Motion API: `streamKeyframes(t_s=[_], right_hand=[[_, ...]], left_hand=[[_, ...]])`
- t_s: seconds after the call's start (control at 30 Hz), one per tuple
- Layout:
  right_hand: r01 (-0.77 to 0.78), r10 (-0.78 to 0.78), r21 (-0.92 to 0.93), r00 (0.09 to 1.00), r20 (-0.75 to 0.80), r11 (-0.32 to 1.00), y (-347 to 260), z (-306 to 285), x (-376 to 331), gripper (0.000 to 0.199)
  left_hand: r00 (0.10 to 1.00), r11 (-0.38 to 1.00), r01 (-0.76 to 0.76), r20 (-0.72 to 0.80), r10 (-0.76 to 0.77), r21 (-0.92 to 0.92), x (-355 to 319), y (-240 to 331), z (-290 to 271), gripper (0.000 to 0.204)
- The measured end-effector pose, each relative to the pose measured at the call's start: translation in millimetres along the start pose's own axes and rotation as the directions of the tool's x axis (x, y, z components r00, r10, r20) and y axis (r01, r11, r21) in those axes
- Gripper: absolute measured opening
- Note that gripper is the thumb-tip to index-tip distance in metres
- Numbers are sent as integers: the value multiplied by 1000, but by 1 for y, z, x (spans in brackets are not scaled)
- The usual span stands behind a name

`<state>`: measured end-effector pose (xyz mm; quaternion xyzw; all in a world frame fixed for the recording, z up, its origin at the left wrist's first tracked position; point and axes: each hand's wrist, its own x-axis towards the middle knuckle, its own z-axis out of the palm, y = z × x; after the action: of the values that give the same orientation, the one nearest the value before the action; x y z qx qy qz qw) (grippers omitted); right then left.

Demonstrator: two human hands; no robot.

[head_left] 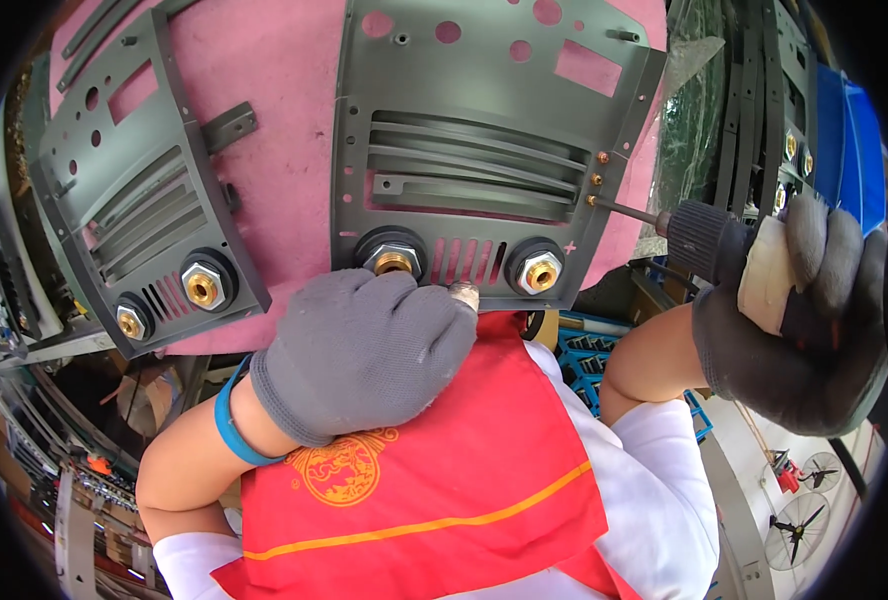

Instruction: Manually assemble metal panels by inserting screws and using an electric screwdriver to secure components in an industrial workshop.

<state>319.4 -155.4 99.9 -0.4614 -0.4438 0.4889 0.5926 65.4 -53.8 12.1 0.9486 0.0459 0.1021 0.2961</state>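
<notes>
A dark grey metal panel (464, 90) with louvre slots, round holes and a rectangular cutout lies in front of me. My left hand (369, 350), in a grey glove, is closed over its lower edge, between two brass-and-steel sockets: the left socket (392, 255) is partly hidden by my fingers, the right socket (538, 270) stays in sight. My gloved right hand (809, 310) grips a power screwdriver (704, 240) with a dark ribbed collar. Its long bit points left and meets the lowest of several small brass screws (593, 200) along the panel's right side.
Pink padding (274, 150) covers the work surface. A similar panel (129, 200) with sockets lies at the left, a loose metal bracket (229, 127) beside it. More panels (789, 90) stand at the right near a blue sheet (854, 150). Blue crates (584, 360) are below; fans (799, 525) stand lower right.
</notes>
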Motion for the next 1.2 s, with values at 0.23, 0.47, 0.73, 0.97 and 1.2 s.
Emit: streamKeyframes(t_s=[0.23,0.47,0.73,0.97,1.2], right_hand=[[-46,46,-10,999,18,999,2,3,-2,38],[165,-169,-111,985,-20,980,17,7,5,36],[370,-347,-92,916,202,924,-2,-40,12,36],[418,-391,-115,898,201,901,-12,-30,14,34],[451,-421,-123,883,207,884,-15,15,24,32]], left_hand=[[1000,999,21,14,-20,-26,1,1,0,36],[999,1000,19,-29,-19,-7,2,2,2,28],[981,985,154,133,-144,-72,16,8,-7,26],[739,-215,413,463,-489,-885,48,-2,-26,42],[732,-291,381,479,-485,-878,60,2,-22,45]])
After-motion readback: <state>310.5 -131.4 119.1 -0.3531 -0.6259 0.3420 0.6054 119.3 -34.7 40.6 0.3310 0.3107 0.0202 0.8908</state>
